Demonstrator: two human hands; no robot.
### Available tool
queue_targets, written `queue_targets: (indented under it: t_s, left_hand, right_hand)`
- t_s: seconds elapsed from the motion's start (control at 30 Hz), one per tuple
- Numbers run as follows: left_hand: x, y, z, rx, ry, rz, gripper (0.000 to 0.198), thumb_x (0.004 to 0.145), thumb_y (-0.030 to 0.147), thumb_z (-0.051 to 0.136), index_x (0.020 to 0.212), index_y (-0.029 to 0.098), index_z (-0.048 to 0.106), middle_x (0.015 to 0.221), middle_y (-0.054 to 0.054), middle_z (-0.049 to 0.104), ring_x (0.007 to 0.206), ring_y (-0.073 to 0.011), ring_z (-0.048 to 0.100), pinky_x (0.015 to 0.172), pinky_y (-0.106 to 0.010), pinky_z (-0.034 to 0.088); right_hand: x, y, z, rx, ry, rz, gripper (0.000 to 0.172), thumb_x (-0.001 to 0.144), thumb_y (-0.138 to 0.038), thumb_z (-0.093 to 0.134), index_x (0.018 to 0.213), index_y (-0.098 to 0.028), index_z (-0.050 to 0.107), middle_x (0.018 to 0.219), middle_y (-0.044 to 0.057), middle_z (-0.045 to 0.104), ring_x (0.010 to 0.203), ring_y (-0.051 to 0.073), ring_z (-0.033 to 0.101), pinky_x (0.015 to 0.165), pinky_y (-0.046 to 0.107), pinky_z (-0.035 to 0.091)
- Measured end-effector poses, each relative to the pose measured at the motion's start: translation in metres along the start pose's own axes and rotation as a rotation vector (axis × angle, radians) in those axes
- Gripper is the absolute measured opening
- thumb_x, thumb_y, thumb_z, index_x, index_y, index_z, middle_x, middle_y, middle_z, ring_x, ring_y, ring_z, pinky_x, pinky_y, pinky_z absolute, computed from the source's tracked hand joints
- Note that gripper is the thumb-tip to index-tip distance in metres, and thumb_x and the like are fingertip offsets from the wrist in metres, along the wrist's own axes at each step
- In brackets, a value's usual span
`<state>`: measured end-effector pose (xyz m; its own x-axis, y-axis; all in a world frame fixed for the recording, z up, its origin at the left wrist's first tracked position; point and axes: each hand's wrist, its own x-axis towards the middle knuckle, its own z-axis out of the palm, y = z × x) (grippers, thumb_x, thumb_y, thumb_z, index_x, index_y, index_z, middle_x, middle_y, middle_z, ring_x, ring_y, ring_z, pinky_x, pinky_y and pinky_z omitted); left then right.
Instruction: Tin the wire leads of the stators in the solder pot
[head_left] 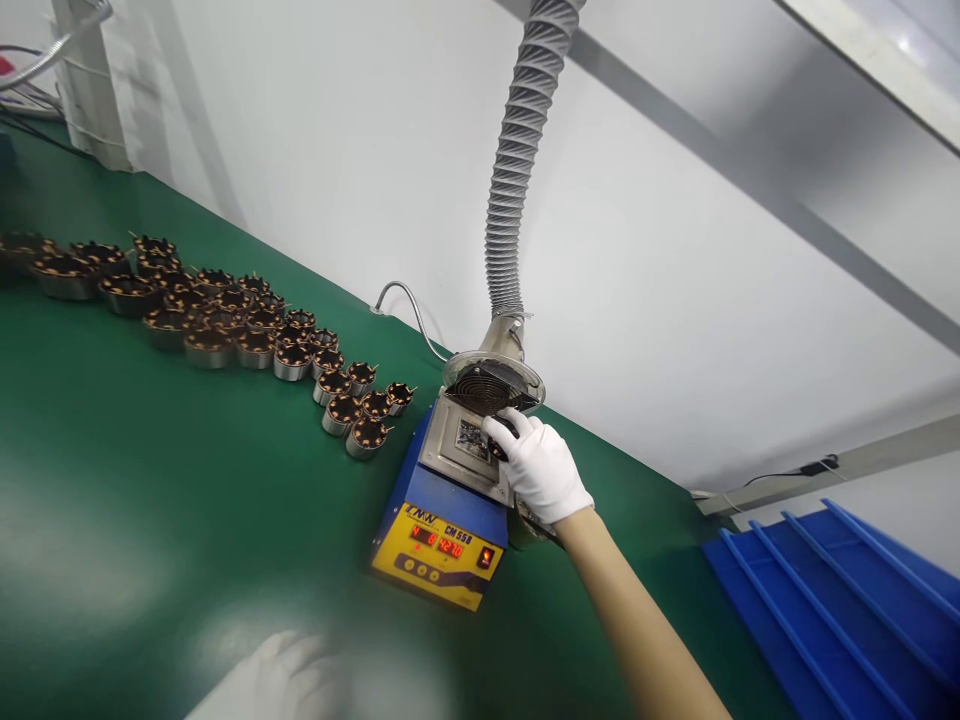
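Observation:
My right hand (546, 470), in a white glove, is closed on a dark ring-shaped motor stator (501, 438), mostly hidden by the fingers. It is at the right side of the shiny molten-solder opening (472, 438) of a blue and yellow solder pot (450, 540). Whether the stator touches the solder I cannot tell. The pot's red digits are lit. My left hand (289, 675), also white-gloved, shows blurred at the bottom edge over the table; its fingers are too smeared to read.
Several stators (292, 360) with copper windings stand in uneven rows on the green table (187, 500). A round fume hood (495, 380) on a grey flexible duct (517, 170) hangs just behind the pot's opening. Blue ribbed trays (840, 610) lie at the right.

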<state>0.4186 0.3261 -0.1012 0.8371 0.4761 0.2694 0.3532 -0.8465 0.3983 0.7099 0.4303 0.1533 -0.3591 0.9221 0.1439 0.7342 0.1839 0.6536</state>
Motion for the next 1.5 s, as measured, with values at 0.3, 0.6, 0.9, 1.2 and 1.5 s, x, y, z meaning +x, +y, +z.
queue_targets:
  t_s: [0.3, 0.6, 0.9, 1.2, 1.5]
  left_hand:
    - [0.001, 0.000, 0.003, 0.028, 0.107, 0.036, 0.021, 0.086, 0.024, 0.055, 0.105, 0.027, 0.061, 0.108, 0.000, 0.069, 0.098, -0.0218, 0.065, 0.083, -0.027, 0.049]
    - [0.001, 0.003, -0.004, -0.009, 0.081, 0.025, 0.023, 0.087, 0.025, 0.051, 0.107, 0.027, 0.061, 0.109, -0.002, 0.068, 0.102, -0.0213, 0.062, 0.084, -0.027, 0.048]
    - [-0.002, 0.000, 0.002, 0.032, 0.052, 0.030, 0.030, 0.083, 0.021, 0.053, 0.111, 0.029, 0.059, 0.114, 0.000, 0.066, 0.104, -0.0217, 0.061, 0.086, -0.028, 0.048]
    - [-0.001, 0.000, 0.000, 0.007, 0.047, 0.030, 0.030, 0.083, 0.022, 0.053, 0.111, 0.028, 0.060, 0.114, -0.001, 0.066, 0.103, -0.0222, 0.062, 0.085, -0.028, 0.048]
    - [0.004, 0.004, -0.012, -0.054, 0.045, 0.019, 0.024, 0.086, 0.028, 0.052, 0.108, 0.028, 0.063, 0.109, -0.002, 0.068, 0.102, -0.0215, 0.062, 0.084, -0.027, 0.047]
  right_hand:
    - [0.000, 0.001, 0.001, 0.003, -0.014, 0.005, 0.047, 0.082, -0.009, 0.044, 0.124, -0.029, 0.054, 0.124, 0.011, 0.056, 0.083, 0.024, 0.056, 0.062, 0.031, 0.039]
    - [0.000, 0.001, 0.003, -0.017, 0.008, 0.008, 0.045, 0.084, -0.009, 0.043, 0.124, -0.029, 0.054, 0.123, 0.012, 0.056, 0.084, 0.024, 0.056, 0.062, 0.031, 0.039]
    - [0.000, 0.002, 0.002, -0.033, 0.005, 0.003, 0.043, 0.086, -0.010, 0.042, 0.122, -0.029, 0.055, 0.123, 0.011, 0.057, 0.084, 0.025, 0.057, 0.061, 0.031, 0.040]
    - [0.000, 0.002, -0.001, 0.003, -0.048, 0.000, 0.043, 0.087, -0.011, 0.042, 0.126, -0.027, 0.052, 0.126, 0.013, 0.054, 0.088, 0.025, 0.056, 0.065, 0.032, 0.040]
    - [-0.001, 0.001, -0.001, -0.026, -0.028, -0.009, 0.042, 0.088, -0.010, 0.039, 0.124, -0.028, 0.053, 0.125, 0.010, 0.055, 0.085, 0.025, 0.055, 0.062, 0.032, 0.037]
